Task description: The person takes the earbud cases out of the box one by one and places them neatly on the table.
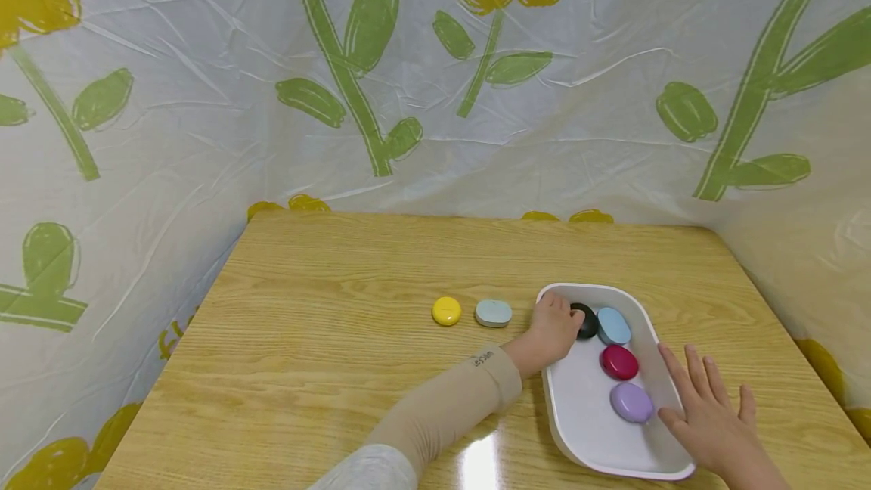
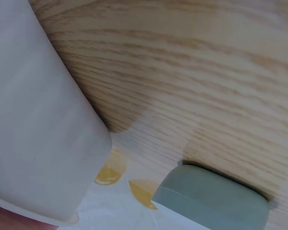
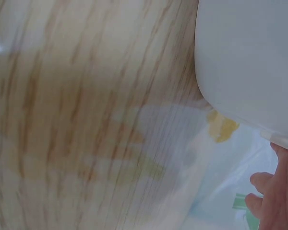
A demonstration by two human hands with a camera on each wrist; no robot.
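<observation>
My left hand [image 1: 554,330] reaches over the near-left wall of a white plastic bin [image 1: 565,429], fingers curled and thumb on the left edge of a round black case [image 1: 587,321]. The hand hides part of that case. Beside it in the bin lie a light blue oval case [image 1: 614,326], a dark red round case [image 1: 619,362] and a lilac round case [image 1: 632,403]. With fingers spread, my right hand [image 1: 714,418] rests against the bin's right rim. Below the rim in the left wrist view, only a bit of the left hand [image 2: 14,220] shows.
Left of the bin, a grey-green oval case [image 1: 493,313] and a yellow round case [image 1: 446,311] lie on the wooden table [image 1: 306,369]. A flower-printed sheet [image 1: 422,97] hangs around the back and sides.
</observation>
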